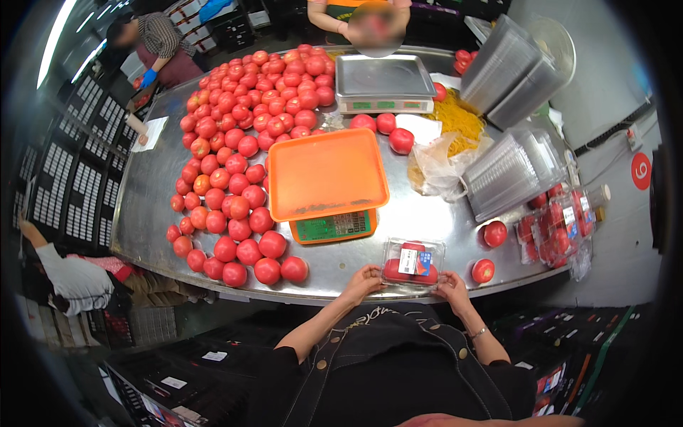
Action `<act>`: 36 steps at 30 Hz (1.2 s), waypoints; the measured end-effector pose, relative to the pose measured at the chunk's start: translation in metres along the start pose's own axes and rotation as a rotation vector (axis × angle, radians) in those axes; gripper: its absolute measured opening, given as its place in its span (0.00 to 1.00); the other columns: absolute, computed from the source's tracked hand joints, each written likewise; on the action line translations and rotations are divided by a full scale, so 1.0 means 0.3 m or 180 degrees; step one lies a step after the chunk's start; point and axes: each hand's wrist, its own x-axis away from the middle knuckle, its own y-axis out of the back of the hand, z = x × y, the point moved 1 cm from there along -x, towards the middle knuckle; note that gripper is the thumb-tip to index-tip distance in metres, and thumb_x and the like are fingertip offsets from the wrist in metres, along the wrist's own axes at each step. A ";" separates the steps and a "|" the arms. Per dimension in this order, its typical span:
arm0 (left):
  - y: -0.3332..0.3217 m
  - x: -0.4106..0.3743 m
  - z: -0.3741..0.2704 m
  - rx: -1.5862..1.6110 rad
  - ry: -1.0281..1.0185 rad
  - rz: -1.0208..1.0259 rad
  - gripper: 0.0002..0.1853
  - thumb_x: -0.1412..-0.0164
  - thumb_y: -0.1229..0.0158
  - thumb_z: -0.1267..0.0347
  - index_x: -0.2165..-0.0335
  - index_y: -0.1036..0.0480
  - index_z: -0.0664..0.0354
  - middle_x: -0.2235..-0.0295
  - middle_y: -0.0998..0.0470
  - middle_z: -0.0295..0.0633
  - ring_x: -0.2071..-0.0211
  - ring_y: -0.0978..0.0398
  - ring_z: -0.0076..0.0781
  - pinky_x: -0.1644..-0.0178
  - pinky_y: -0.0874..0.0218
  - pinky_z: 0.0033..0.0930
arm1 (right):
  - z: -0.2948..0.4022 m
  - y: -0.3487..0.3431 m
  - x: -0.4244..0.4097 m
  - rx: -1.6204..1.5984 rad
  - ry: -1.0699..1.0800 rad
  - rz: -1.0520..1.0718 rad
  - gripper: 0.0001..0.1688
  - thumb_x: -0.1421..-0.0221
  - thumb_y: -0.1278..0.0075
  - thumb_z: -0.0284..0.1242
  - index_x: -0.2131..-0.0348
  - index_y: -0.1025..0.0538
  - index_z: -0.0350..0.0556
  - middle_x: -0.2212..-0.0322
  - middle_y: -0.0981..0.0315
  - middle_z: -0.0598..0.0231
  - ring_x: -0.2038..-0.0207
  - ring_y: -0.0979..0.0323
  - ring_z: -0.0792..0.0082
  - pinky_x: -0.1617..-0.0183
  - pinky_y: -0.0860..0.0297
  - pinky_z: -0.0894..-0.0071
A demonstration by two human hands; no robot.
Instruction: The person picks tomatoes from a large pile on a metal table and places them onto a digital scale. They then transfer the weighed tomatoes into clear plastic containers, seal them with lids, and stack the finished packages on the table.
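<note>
A lidded clear plastic clamshell box of tomatoes (411,262), bearing labels, lies at the near edge of the steel table (341,277). My left hand (367,281) touches its left side, and my right hand (452,288) is at its lower right corner; both seem to hold it lightly between them. Beyond the box stands an orange digital scale (328,173) with a bare tray. Loose tomatoes (248,144) spread over the table's left part. A loose tomato (495,234) and another tomato (483,271) lie to the right of the box.
Stacked clear plastic containers (515,173) and filled tomato boxes (560,229) stand at the right. Behind lie yellow rubber bands (456,120), a plastic bag (437,165) and a steel-topped scale (385,80). A person (357,24) is across the table; others are at the left.
</note>
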 end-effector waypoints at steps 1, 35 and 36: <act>-0.009 0.000 -0.009 -0.0026 0.0031 0.0005 0.15 0.45 0.46 0.81 0.57 0.35 0.64 0.63 0.28 0.42 0.62 0.26 0.32 0.55 0.29 0.37 | -0.008 -0.012 0.002 -0.0067 -0.0041 0.0057 0.21 0.48 0.52 0.17 0.53 0.35 0.41 0.65 0.32 0.65 0.61 0.29 0.71 0.55 0.26 0.65; -0.160 -0.328 -0.145 -0.1441 -0.0425 -0.0743 0.22 0.40 0.47 0.63 0.49 0.37 0.57 0.64 0.27 0.35 0.71 0.29 0.20 0.71 0.37 0.23 | 0.686 0.047 -1.128 0.4889 0.2350 -0.2040 0.08 0.51 0.52 0.25 0.75 0.23 0.39 0.74 0.26 0.44 0.69 0.27 0.42 0.65 0.32 0.48; -0.125 -0.325 -0.134 -0.1428 -0.0609 -0.0769 0.22 0.40 0.47 0.63 0.49 0.37 0.58 0.64 0.27 0.36 0.70 0.29 0.21 0.71 0.37 0.24 | 0.701 0.025 -1.116 0.4974 0.2410 -0.2053 0.07 0.52 0.52 0.25 0.75 0.23 0.40 0.74 0.26 0.44 0.69 0.27 0.42 0.65 0.32 0.48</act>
